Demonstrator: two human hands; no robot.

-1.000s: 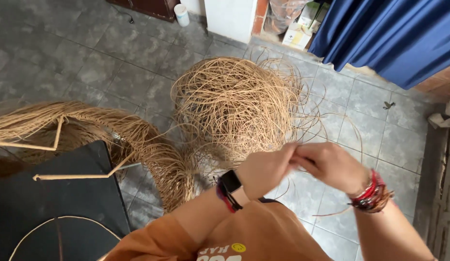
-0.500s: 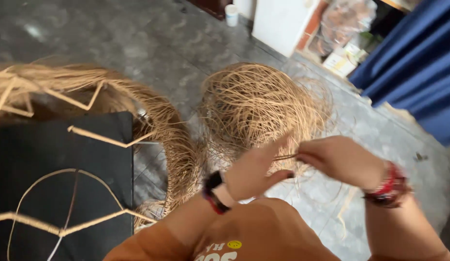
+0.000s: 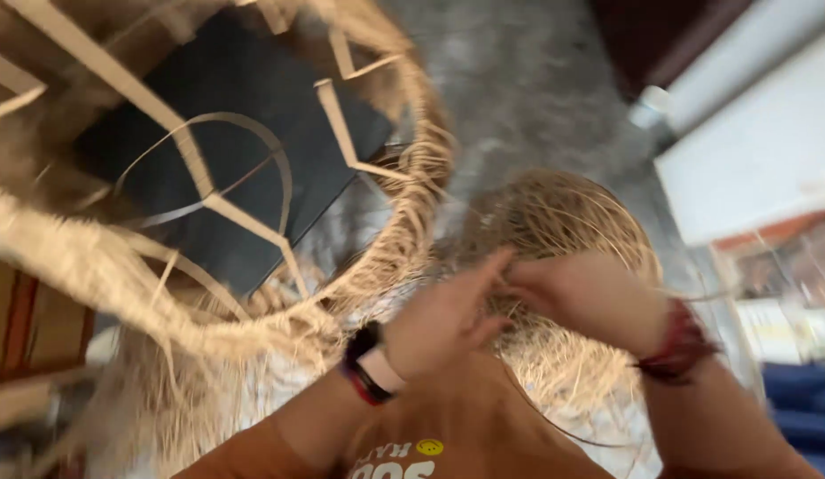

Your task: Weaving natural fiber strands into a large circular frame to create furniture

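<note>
While the blurred view hides detail, the left hand [image 3: 443, 324] and right hand [image 3: 590, 297] meet, seemingly pinching a thin strand over the loose coil of fibre [image 3: 563, 222]. Beside them, the woven frame [image 3: 253, 293] stands half covered, its ribs bare.

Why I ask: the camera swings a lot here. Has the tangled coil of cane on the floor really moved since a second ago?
Cannot tell. The tangled coil of cane remains just beyond both hands on the grey tiled floor; only the view swung.
</note>
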